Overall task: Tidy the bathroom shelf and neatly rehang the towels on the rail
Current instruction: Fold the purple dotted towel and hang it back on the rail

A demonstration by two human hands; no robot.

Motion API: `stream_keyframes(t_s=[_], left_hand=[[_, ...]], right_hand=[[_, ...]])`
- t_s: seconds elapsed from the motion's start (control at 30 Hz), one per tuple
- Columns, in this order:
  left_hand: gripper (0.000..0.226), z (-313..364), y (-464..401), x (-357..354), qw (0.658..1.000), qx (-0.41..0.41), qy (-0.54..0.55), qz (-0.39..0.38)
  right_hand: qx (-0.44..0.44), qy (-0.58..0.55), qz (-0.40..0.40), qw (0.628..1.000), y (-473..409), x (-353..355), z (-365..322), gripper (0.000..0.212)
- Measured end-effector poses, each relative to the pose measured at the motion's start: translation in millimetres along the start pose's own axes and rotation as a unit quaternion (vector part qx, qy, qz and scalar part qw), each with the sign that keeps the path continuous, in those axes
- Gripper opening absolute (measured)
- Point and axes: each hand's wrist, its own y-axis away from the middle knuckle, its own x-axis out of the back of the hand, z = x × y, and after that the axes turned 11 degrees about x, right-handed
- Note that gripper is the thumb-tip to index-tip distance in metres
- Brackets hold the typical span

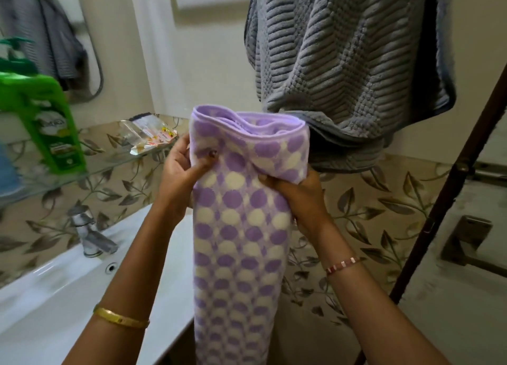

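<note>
A purple and white dotted towel hangs folded lengthwise in front of me, its top edge doubled over. My left hand pinches its upper left edge. On the towel's upper right side, my right hand grips the fabric from behind. A grey ribbed towel hangs bunched from above on the right, its lower folds just behind the purple towel's top. The rail itself is hidden. A glass shelf on the left carries a green bottle and a crumpled clear wrapper.
A white basin with a chrome tap lies at lower left. A mirror hangs above the shelf. A dark wooden pole slants across the right, near a metal wall bracket. Leaf-patterned tiles cover the wall.
</note>
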Motion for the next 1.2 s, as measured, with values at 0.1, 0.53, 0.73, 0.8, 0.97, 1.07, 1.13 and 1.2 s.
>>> stream_keyframes(t_s=[0.1, 0.53, 0.73, 0.8, 0.97, 1.07, 1.13, 1.2], left_hand=[[0.085, 3, 9, 6, 0.999, 0.021, -0.048, 0.007], [0.062, 9, -6, -20, 0.996, 0.081, 0.012, 0.017], [0.021, 54, -42, -49, 0.996, 0.009, 0.05, 0.08], [0.012, 67, -49, -55, 0.994, -0.016, 0.05, 0.093], [0.012, 97, -68, -58, 0.993, -0.069, 0.045, 0.09], [0.013, 114, -78, -56, 0.992, -0.087, 0.041, 0.081], [0.016, 125, -85, -53, 0.992, -0.093, 0.044, 0.077], [0.014, 139, -94, -49, 0.991, -0.098, 0.045, 0.074]], right_hand=[[0.058, -0.033, -0.004, 0.998, -17, -19, -28, 0.035], [0.22, -0.054, 0.013, 0.974, -96, -45, -137, 0.027], [0.389, 0.265, 0.06, 0.881, -118, -54, -156, 0.08], [0.431, 0.393, 0.065, 0.81, -108, -52, -148, 0.083], [0.466, 0.529, 0.03, 0.708, -76, -52, -102, 0.064], [0.47, 0.562, 0.026, 0.68, -75, -53, -92, 0.063], [0.476, 0.554, 0.031, 0.682, -83, -56, -95, 0.063], [0.479, 0.555, 0.037, 0.679, -93, -62, -103, 0.064]])
